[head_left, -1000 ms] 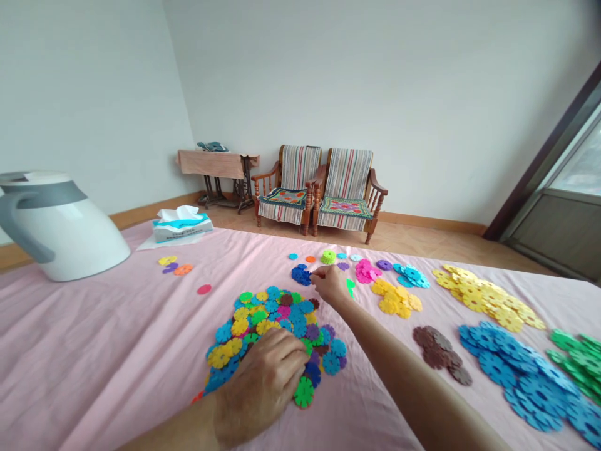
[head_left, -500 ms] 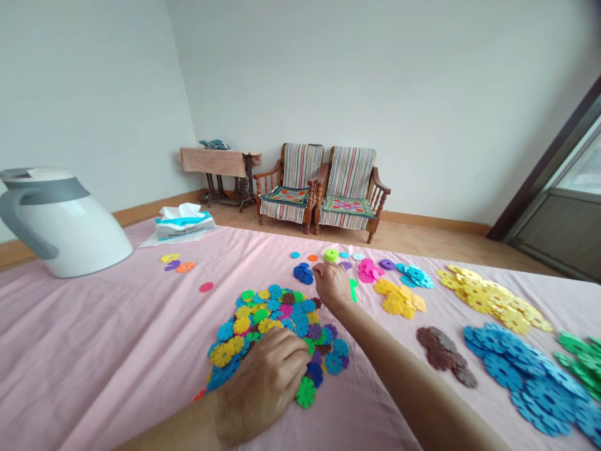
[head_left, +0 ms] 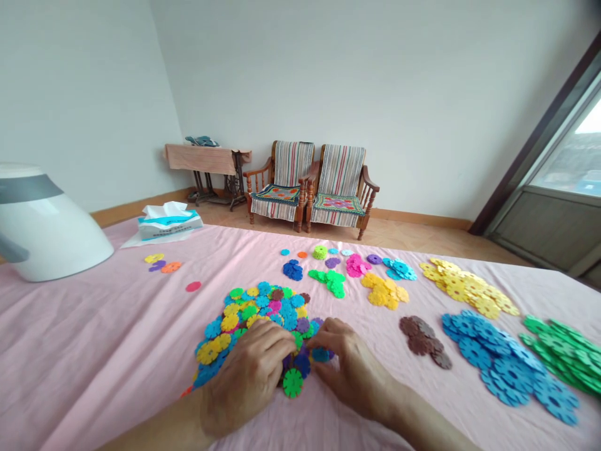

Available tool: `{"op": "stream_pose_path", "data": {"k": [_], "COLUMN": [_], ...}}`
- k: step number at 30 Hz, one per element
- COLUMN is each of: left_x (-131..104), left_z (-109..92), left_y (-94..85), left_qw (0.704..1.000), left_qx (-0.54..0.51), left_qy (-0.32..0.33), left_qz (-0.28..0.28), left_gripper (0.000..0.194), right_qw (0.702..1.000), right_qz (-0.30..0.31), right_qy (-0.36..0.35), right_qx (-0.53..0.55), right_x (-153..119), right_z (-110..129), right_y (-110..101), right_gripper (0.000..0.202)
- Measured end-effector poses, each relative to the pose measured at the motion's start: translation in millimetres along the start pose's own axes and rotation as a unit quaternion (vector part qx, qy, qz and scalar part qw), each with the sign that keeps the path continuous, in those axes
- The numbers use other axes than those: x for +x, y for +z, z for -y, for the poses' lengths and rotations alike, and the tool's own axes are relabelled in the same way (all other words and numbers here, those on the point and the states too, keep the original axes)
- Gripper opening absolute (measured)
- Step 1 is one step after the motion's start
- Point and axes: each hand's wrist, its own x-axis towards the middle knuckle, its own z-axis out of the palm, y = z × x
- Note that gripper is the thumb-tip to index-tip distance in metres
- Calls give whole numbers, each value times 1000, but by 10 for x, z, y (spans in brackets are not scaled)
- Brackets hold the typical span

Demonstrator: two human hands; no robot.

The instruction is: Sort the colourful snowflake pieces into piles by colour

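Note:
A mixed pile of flower-shaped plastic discs in blue, yellow, green, purple and brown lies before me on the pink cloth. Over its near side rests my left hand, fingers bent down among the discs; what its fingertips hold is hidden. At the pile's right edge is my right hand, its thumb and fingers apart around a blue disc that lies there. A green disc sits at the near edge between both hands.
Single-colour groups spread rightward: dark blue, light green, orange-yellow, brown, large yellow, large blue and large green discs. Leftward stand a white kettle and a tissue box.
My right hand has come back from the small groups behind the pile to the pile's right edge. The light green group is now uncovered. The view has shifted slightly rightward.

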Motion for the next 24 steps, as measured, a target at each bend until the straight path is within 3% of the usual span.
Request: {"op": "stream_pose_path", "data": {"k": [5, 11, 19, 24], "left_x": [-3, -28, 0, 3], "left_z": [18, 40, 18, 11], "left_y": [-24, 11, -14, -11], "left_qw": [999, 1000, 1000, 1000], "left_qx": [1, 5, 13, 14], "left_qy": [14, 15, 16, 13], "left_qz": [-41, -18, -19, -14], "left_gripper": [31, 35, 38, 39], "right_qw": [999, 999, 992, 984], "right_qz": [40, 42, 19, -85], "right_qy": [-9, 4, 62, 111], "right_qx": [-18, -20, 106, 110], "right_x": [14, 12, 80, 436], "right_z": [103, 97, 27, -193], "right_y": [24, 52, -26, -127], "right_gripper": [20, 22, 13, 7]}}
